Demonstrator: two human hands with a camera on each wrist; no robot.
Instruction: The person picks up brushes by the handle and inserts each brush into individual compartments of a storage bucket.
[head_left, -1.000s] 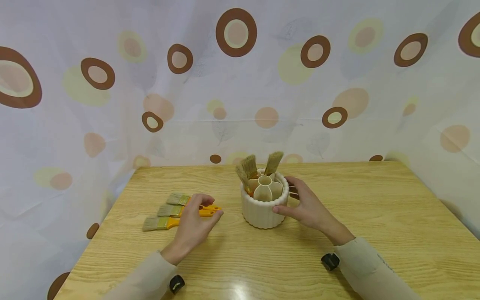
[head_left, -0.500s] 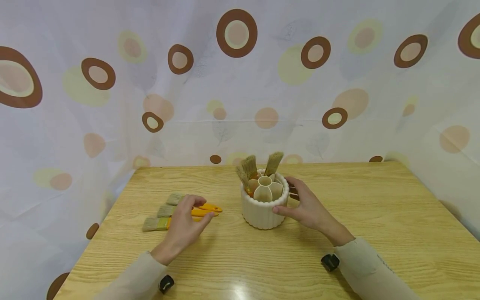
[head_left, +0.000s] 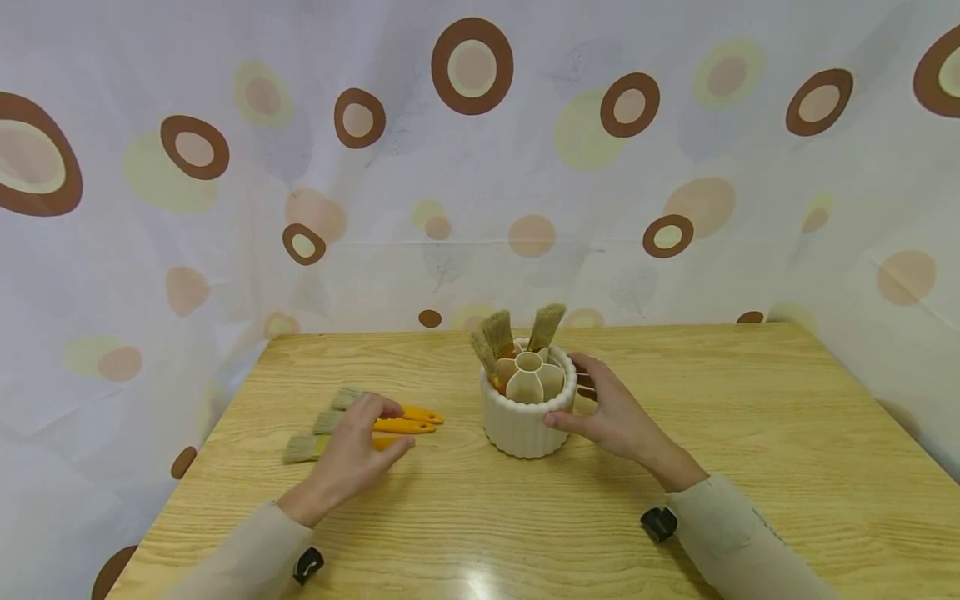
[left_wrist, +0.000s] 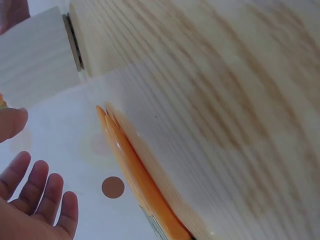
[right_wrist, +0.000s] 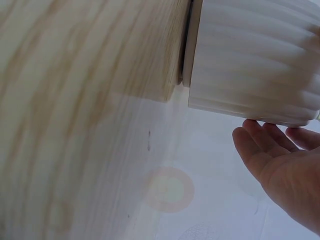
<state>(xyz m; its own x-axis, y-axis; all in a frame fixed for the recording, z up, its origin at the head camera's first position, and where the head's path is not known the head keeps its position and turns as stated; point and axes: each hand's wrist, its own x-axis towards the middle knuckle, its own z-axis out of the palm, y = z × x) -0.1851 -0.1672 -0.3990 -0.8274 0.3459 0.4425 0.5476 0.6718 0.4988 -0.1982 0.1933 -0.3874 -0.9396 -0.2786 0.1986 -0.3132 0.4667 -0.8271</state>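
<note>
Nearest are two pale sleeves [head_left: 742, 533], each with a small black device [head_left: 659, 524] at the cuff. The left hand [head_left: 351, 450] hovers over three flat paintbrushes [head_left: 408, 426], its thumb apart from the loosely bent fingers, which pinch nothing. Those brushes lie side by side on the wood-grain table [head_left: 712, 367], pale bristles pointing left, orange handles pointing toward the pot. The right hand [head_left: 615, 417] holds the side of the cream fluted pot [head_left: 525, 429], thumb on the near wall and fingers slightly spread around its right side. The pot stands upright on the table; within its beaded rim sits a flower-shaped divider [head_left: 526, 386]. Three more paintbrushes [head_left: 547, 325] lean in its left and back parts, bristles up. Beyond hangs a pale cloth [head_left: 532, 167] printed with brown rings.
</note>
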